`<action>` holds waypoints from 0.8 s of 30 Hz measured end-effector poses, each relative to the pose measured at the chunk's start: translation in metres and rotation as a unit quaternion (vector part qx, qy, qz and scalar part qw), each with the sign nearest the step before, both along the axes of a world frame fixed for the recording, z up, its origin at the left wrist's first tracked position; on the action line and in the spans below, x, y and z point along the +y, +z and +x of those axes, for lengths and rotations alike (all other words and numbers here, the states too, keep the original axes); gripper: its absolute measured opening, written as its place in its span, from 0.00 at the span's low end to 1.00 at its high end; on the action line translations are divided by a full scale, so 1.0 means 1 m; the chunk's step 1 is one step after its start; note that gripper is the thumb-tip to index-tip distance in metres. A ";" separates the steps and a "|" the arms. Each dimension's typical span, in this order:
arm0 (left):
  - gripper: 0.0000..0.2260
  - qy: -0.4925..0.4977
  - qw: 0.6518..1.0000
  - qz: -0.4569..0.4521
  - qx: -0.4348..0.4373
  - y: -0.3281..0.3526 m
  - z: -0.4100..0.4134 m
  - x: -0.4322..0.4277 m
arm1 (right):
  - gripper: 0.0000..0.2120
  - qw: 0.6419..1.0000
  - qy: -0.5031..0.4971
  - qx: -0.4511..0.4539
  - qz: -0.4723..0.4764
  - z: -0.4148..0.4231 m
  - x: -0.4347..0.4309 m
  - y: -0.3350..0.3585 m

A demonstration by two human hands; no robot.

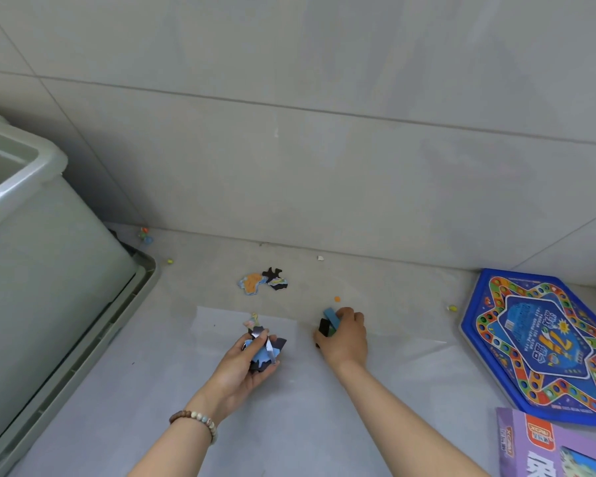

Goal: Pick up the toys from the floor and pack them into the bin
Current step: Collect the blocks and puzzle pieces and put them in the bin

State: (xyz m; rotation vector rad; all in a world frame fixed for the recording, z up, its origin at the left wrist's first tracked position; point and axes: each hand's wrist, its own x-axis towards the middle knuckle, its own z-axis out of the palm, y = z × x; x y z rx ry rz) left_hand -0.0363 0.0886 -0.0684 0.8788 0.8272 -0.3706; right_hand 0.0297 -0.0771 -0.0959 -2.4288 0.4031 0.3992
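Left hand (240, 370) with blue-black jigsaw pieces (268, 346)

The left side is closed by the tall green bin (49, 270), the far side by the tiled wall (324, 166). On the right the floor (393, 287) is taken by the blue game board (544, 342) and the purple box (537, 449). Between them open floor is left, with loose puzzle pieces (262, 281) near the wall.

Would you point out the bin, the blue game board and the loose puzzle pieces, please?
bin (49, 287): head view, side wall.
blue game board (544, 335): head view, printed centre.
loose puzzle pieces (253, 282): head view, orange piece.
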 end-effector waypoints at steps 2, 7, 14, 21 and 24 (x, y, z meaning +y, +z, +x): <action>0.10 0.004 1.000 -0.001 0.002 0.001 -0.003 0.002 | 0.22 1.000 0.023 -0.001 0.004 -0.001 -0.004 0.001; 0.10 0.006 1.000 0.010 0.006 0.002 -0.010 0.008 | 0.20 0.990 -0.026 0.023 0.140 -0.001 -0.011 0.007; 0.09 0.012 0.998 0.048 -0.045 0.054 -0.008 0.033 | 0.10 0.722 -0.188 0.172 0.643 -0.004 0.008 0.082; 0.05 0.082 0.984 0.098 -0.124 0.177 -0.030 0.114 | 0.24 0.668 -0.042 0.275 0.690 -0.001 0.097 0.206; 0.04 0.132 0.973 0.119 -0.149 0.229 -0.053 0.154 | 0.19 0.676 0.000 0.287 0.679 -0.014 0.153 0.246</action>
